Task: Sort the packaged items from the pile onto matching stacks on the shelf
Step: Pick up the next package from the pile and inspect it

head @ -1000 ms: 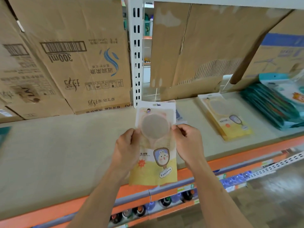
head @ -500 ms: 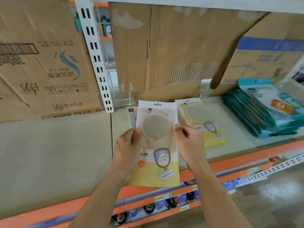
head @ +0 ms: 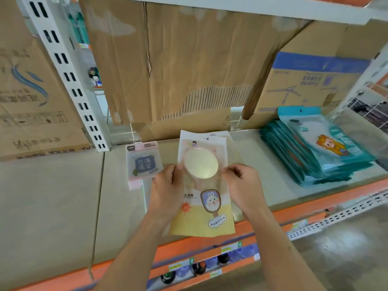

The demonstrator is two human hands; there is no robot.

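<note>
I hold a yellow-and-white mirror packet (head: 201, 185) with a rabbit drawing, upright over the shelf (head: 52, 206). My left hand (head: 165, 190) grips its left edge and my right hand (head: 243, 185) pinches its right edge. Behind it lies the matching yellow packet stack (head: 230, 139), mostly hidden; only its top edge shows. A pink packet (head: 143, 162) with a dark label lies just left of my left hand. A teal packet stack (head: 315, 152) sits at the right of the shelf.
Cardboard boxes (head: 178, 66) line the back of the shelf. A white slotted upright (head: 67, 78) stands at the left. The orange shelf front edge (head: 315, 208) runs below my hands, with bottles (head: 199, 267) on the lower level. Bare shelf lies to the left.
The view has swung right, so the held packet now lines up over the yellow stack. The pink packet has come into sight at its left. Both hands keep their hold.
</note>
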